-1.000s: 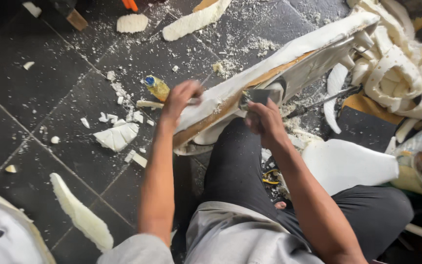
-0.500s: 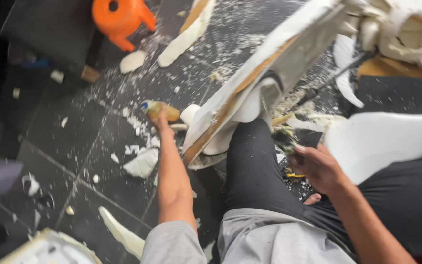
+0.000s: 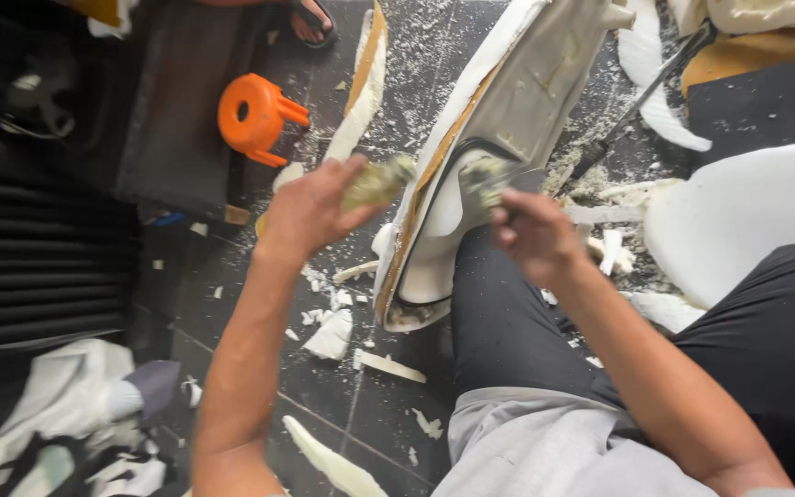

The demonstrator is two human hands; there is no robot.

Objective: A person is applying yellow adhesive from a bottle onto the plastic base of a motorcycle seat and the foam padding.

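Note:
My left hand (image 3: 310, 213) is raised and grips a small yellow-green tin (image 3: 374, 184), which is blurred. Just to its right, my right hand (image 3: 531, 237) holds a small tool with a smeared greenish tip (image 3: 488, 177); I cannot tell what kind of tool it is. Between and behind both hands a white foam seat panel on a thin wooden board (image 3: 508, 101) leans at a slant against my black-trousered leg (image 3: 499, 322). The tin and the tool tip sit close to the panel's lower edge, a short gap apart.
An orange plastic stool (image 3: 255, 118) lies on the dark tiled floor (image 3: 232, 304) at upper left. Foam scraps (image 3: 331, 336) litter the tiles. A long foam strip (image 3: 365, 83), a white cushion (image 3: 738, 212), a metal rod (image 3: 641, 97) and another person's sandalled foot (image 3: 310, 23) lie around.
My left hand reached down to the tin on the floor and has lifted it. My right hand dropped toward my lap, then rose again with the tool. The view swung left.

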